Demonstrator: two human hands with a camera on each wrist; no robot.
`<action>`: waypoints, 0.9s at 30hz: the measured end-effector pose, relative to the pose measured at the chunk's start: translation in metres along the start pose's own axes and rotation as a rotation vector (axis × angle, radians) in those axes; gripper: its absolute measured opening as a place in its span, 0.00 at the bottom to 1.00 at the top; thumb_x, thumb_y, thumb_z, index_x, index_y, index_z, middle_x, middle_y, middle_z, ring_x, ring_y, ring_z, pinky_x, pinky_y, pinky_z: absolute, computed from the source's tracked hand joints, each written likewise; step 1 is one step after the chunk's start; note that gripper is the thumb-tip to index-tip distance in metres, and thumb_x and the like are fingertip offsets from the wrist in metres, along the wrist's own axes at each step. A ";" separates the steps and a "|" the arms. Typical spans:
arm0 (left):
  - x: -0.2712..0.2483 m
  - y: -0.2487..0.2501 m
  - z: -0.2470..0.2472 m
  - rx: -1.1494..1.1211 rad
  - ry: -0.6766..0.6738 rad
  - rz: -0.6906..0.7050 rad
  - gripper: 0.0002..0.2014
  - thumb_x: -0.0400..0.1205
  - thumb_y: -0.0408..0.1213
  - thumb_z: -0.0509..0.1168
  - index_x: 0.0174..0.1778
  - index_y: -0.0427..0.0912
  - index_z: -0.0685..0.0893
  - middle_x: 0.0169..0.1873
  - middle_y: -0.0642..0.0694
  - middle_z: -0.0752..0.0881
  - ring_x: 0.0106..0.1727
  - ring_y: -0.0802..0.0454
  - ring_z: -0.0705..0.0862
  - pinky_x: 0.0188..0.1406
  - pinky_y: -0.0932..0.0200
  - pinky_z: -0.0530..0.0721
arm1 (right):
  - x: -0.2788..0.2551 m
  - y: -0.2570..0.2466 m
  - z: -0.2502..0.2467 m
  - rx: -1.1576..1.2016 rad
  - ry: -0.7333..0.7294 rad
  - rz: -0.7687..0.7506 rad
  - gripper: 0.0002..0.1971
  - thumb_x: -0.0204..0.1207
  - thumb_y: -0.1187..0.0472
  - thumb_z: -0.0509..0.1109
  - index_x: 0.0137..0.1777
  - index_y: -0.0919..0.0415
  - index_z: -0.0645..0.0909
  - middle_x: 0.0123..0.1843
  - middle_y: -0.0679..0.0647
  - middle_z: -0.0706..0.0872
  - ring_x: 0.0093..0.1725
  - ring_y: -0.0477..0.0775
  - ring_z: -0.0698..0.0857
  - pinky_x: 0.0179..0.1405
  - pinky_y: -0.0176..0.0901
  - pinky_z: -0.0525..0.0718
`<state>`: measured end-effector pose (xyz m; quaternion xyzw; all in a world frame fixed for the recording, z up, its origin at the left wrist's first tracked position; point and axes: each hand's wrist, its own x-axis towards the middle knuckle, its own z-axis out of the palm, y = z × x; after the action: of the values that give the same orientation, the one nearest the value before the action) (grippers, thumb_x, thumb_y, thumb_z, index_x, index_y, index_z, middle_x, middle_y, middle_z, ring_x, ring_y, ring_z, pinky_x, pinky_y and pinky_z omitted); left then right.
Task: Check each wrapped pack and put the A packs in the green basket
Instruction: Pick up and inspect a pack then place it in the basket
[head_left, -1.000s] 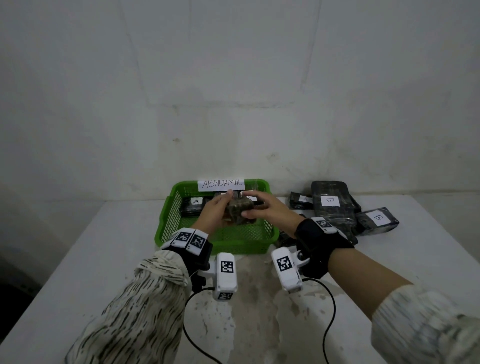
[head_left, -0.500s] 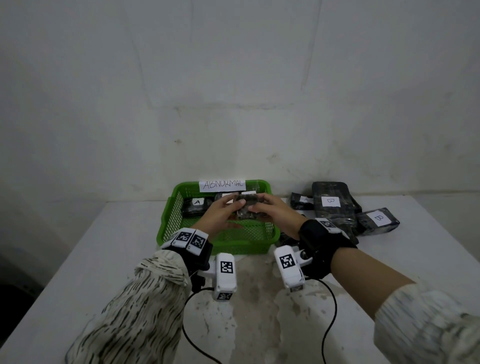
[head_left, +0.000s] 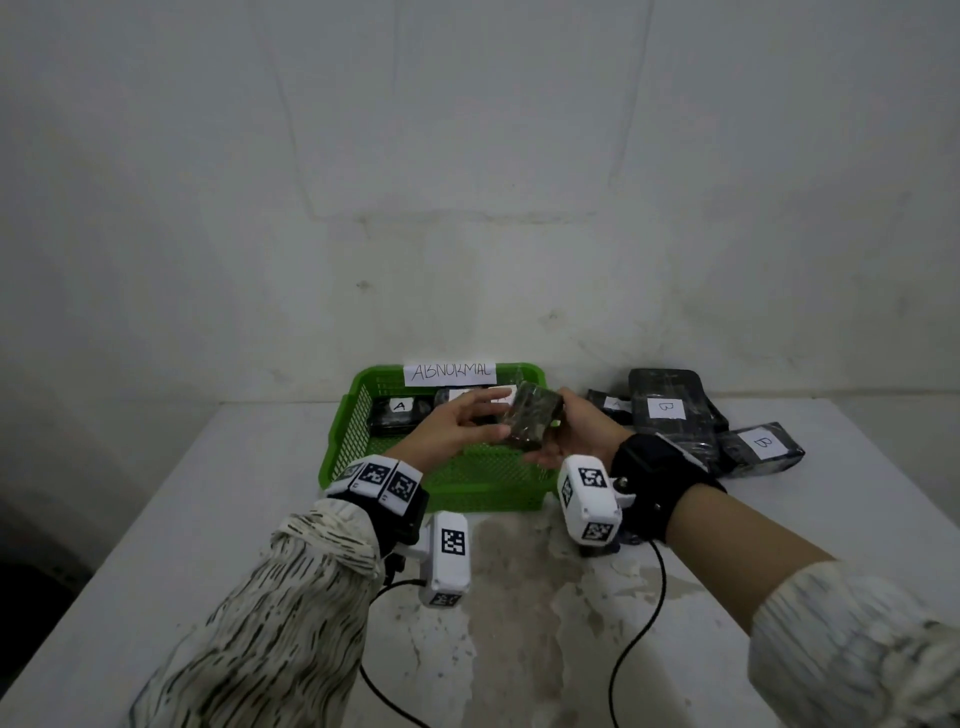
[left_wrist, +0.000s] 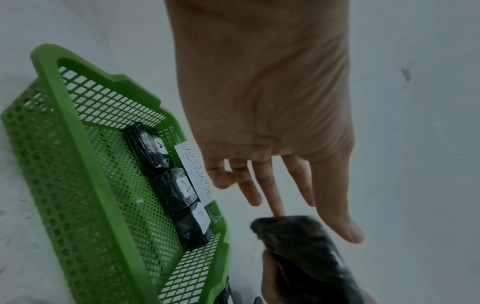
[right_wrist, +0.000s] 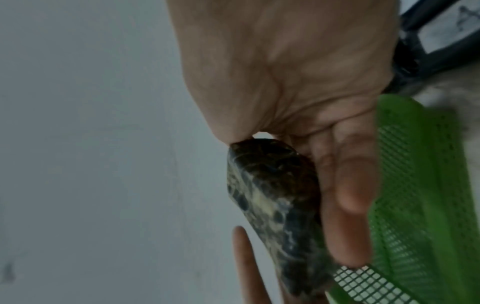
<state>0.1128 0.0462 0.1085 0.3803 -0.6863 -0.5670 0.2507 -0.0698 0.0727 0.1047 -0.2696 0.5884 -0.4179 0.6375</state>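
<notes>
Wall (head_left: 467, 156): plain whitish plaster, w/ faint seams & a paler rectangular patch mid-height; small dark specks & scuffs low down.
Table (head_left: 208, 519): white top, pushed up to the wall; back edge meets the wall in a straight line.
Table surface: worn near the front centre, paint flaked off in a brownish blotchy patch (head_left: 519, 597).
Left side: dark shadowed area (head_left: 31, 597) beyond the table's edge, details can't be made out.
Light: dim, cool, even; no hard shadows.

White table (head_left: 156, 519) w/ stained patch (front centre), pale wall (head_left: 467, 156), black cables (head_left: 639, 623), striped sleeves (head_left: 270, 613)
</notes>
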 end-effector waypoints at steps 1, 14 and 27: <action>0.000 -0.001 0.000 -0.007 -0.017 0.013 0.24 0.76 0.28 0.70 0.64 0.57 0.76 0.68 0.46 0.80 0.60 0.52 0.81 0.60 0.51 0.80 | -0.003 -0.002 -0.001 0.017 -0.005 0.009 0.22 0.86 0.49 0.49 0.43 0.63 0.77 0.26 0.59 0.86 0.19 0.54 0.84 0.14 0.35 0.80; 0.012 -0.005 0.009 -0.253 0.086 -0.099 0.11 0.82 0.33 0.64 0.59 0.46 0.80 0.58 0.37 0.83 0.60 0.40 0.82 0.67 0.45 0.76 | 0.006 0.006 -0.005 -0.044 0.034 -0.106 0.23 0.84 0.39 0.52 0.52 0.56 0.80 0.42 0.56 0.82 0.40 0.52 0.80 0.39 0.43 0.75; 0.018 -0.011 0.006 -0.231 0.140 -0.233 0.13 0.83 0.39 0.63 0.63 0.44 0.73 0.63 0.36 0.79 0.63 0.39 0.80 0.54 0.50 0.83 | 0.010 0.012 0.008 -0.218 0.055 -0.389 0.16 0.77 0.62 0.70 0.61 0.70 0.82 0.49 0.58 0.85 0.46 0.53 0.83 0.45 0.45 0.81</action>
<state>0.1006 0.0342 0.0953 0.4645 -0.5487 -0.6394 0.2727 -0.0600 0.0687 0.0908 -0.4339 0.5841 -0.4742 0.4957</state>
